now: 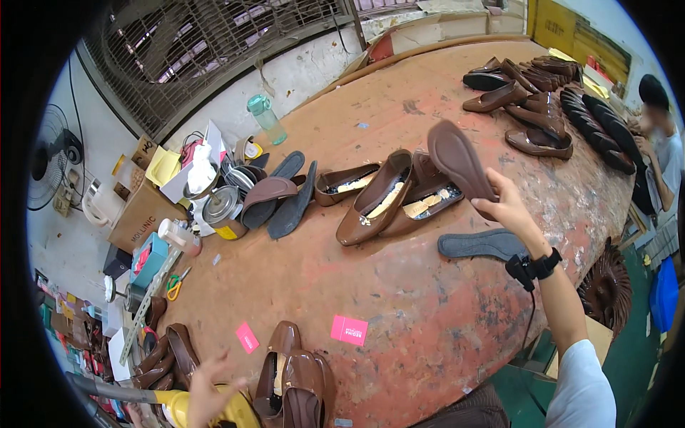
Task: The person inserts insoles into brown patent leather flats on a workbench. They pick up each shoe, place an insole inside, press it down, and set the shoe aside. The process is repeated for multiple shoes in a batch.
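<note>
My right hand (505,205) is closed on the heel end of a brown padded insole (457,153), held up above the table. Behind and left of it stand brown glossy shoes (377,198) with pale strips and dark patches showing inside. A dark grey insole (481,245) lies flat below my right hand. At the lower left, my left hand (208,394) is blurred, its fingers apart with nothing seen in them. It hovers in front of a yellow object (242,412), beside more brown shoes (291,374) at the near edge.
Two pink cards (349,330) lie on the worn table (414,285). Loose insoles (292,203), a metal can (222,210), scissors (176,284) and a teal bottle (267,119) stand or lie leftward. Rows of shoes (539,107) fill the far right, near another person (663,157).
</note>
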### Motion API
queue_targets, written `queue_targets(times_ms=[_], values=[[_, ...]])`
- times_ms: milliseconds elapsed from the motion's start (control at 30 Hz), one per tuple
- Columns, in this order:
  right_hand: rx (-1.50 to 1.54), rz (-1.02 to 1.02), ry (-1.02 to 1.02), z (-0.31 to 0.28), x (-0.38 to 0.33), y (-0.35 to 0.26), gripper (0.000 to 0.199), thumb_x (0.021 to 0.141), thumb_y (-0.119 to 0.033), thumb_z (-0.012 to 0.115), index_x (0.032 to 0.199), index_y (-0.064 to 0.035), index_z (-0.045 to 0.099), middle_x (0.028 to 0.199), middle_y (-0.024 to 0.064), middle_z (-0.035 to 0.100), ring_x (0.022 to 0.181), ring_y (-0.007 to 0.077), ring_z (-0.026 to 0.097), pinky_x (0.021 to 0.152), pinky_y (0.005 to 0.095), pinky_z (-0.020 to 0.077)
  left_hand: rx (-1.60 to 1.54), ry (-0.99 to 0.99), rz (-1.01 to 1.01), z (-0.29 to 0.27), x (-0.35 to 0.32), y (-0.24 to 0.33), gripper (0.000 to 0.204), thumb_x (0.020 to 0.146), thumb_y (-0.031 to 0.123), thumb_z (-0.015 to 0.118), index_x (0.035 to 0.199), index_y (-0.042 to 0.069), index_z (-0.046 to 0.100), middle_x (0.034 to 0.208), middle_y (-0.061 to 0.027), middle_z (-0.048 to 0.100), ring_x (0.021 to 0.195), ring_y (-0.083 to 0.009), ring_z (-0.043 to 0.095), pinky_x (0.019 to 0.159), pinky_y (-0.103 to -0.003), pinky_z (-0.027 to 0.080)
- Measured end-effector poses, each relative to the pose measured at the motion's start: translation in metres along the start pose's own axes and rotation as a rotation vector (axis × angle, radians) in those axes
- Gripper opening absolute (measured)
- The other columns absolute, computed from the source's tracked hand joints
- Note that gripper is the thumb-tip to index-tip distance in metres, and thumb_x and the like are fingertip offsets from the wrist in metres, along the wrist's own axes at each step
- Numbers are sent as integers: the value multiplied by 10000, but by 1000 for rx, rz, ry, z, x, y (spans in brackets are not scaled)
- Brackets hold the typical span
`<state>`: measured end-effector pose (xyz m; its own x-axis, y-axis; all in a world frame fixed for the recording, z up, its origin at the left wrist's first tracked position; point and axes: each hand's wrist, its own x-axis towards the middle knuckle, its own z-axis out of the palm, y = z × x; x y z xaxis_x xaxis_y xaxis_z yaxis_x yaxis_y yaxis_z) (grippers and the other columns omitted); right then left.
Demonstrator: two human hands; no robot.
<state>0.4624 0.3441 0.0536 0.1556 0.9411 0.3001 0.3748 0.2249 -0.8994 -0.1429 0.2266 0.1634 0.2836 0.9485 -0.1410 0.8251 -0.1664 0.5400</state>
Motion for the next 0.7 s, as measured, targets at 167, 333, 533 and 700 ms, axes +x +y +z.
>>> queue_targets(times_ms=[167, 333, 533, 700], values=[[-287, 113, -342, 21, 29, 31, 453, 764, -143, 748, 1176, -8, 615, 1061, 236, 697, 1016, 375, 675, 888, 430, 525, -232, 81, 5, 13, 145, 28, 335, 889, 71, 684, 1209, -20, 644, 1369, -172, 583, 1183, -197, 600, 895, -324, 537], [-403, 56, -268, 38, 34, 16, 360, 741, -148, 665, 1060, 16, 629, 920, 284, 672, 920, 458, 650, 806, 476, 527, 120, 40, 375, 106, 286, 73, 601, 778, -84, 577, 1370, 0, 522, 1530, -186, 398, 1420, -327, 379, 1130, -438, 367], [-194, 9, -538, 56, -23, -67, 348, 835, -167, 644, 1124, 25, 614, 1002, 267, 669, 929, 431, 647, 812, 443, 521, 575, 213, 336, 169, 366, 79, 432, 732, -41, 599, 1162, 0, 588, 1262, -183, 572, 1270, -340, 489, 1095, -576, 330], [14, 325, -1086, 36, -54, -77, 444, 915, -273, 667, 1224, 38, 595, 1166, 248, 641, 1106, 357, 620, 943, 387, 484, 433, -16, 243, 150, 307, 119, 214, 812, 78, 636, 1019, 28, 657, 827, -133, 686, 828, -352, 660, 945, -513, 420]])
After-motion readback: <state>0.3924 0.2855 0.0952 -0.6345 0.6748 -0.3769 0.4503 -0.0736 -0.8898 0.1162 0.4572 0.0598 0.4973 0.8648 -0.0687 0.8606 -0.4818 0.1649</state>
